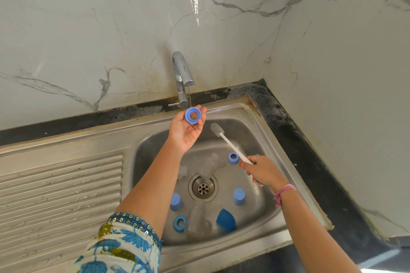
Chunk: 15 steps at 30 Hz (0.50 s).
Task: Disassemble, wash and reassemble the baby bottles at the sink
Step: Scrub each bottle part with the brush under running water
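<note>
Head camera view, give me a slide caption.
Left hand rinses a blue ring under the tap; right hand holds the brush.

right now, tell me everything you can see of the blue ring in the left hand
The blue ring is a round collar that looks like plastic, with an open centre. The left hand holds it up by its rim, its opening facing the camera, right under the tap. A thin stream of water falls onto it.

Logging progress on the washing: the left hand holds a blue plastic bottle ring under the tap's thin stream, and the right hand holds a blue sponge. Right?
Not quite. In the head view, the right hand grips a white-handled bottle brush, not a sponge. The left hand does hold the blue plastic bottle ring under the steel tap.
</note>
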Motion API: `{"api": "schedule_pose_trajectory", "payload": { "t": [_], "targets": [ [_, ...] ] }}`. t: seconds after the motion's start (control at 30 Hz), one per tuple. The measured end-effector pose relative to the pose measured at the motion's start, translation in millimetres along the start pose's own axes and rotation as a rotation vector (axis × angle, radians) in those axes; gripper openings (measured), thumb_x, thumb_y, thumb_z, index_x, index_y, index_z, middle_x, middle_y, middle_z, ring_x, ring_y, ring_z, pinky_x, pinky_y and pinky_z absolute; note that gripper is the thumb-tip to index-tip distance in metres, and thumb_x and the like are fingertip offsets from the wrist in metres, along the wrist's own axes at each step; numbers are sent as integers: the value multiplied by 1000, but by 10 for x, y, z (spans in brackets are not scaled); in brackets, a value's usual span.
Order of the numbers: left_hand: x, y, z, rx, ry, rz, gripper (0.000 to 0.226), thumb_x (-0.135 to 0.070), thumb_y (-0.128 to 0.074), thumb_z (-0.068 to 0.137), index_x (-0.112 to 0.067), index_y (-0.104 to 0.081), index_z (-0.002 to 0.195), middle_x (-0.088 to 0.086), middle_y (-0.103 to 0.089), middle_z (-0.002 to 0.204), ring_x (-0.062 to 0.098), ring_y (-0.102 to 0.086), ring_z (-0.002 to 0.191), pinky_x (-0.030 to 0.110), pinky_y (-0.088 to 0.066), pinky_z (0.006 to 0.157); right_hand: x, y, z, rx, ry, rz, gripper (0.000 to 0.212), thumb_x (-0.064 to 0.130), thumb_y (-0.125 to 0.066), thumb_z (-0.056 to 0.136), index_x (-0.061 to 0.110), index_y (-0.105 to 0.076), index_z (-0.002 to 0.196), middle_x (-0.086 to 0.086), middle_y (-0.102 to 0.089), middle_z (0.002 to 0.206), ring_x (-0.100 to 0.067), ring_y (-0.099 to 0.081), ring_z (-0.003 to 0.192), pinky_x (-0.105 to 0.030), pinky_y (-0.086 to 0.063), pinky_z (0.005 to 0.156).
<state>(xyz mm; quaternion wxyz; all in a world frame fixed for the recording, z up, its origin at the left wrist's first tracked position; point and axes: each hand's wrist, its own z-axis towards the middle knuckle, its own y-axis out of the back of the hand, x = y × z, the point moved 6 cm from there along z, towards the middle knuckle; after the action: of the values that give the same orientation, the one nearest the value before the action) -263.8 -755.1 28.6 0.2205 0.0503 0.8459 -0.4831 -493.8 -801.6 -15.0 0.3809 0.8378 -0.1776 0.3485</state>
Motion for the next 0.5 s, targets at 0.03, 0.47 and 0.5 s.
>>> {"api": "schedule_pose_trajectory", "payload": {
  "t": [0.03, 0.47, 0.5],
  "targets": [
    [-1, -13, 1, 4, -1, -8, 34, -20, -45, 100, 2, -60, 121, 20, -67, 117, 21, -71, 73, 24, -58, 60, 1, 0, 1, 0, 2, 0, 16, 30, -57, 95, 16, -64, 95, -4, -58, 74, -11, -47, 52, -19, -38, 46],
    [-133, -97, 5, 34, -99, -39, 35, -26, -48, 95, -3, -66, 113, 17, -70, 104, 19, -66, 75, 24, -57, 64, -9, 8, 8, 2, -9, -10, 23, 28, -57, 95, 7, -65, 101, -4, -58, 73, -12, -48, 49, -21, -38, 44],
    [-154, -89, 3, 30, -110, -40, 35, -26, -48, 94, -3, -66, 112, 16, -69, 101, 19, -66, 75, 24, -57, 64, -9, 2, 7, 3, -11, -12, 24, 28, -57, 94, 6, -65, 101, -4, -58, 73, -12, -48, 49, -21, -38, 44]
  ]
}}
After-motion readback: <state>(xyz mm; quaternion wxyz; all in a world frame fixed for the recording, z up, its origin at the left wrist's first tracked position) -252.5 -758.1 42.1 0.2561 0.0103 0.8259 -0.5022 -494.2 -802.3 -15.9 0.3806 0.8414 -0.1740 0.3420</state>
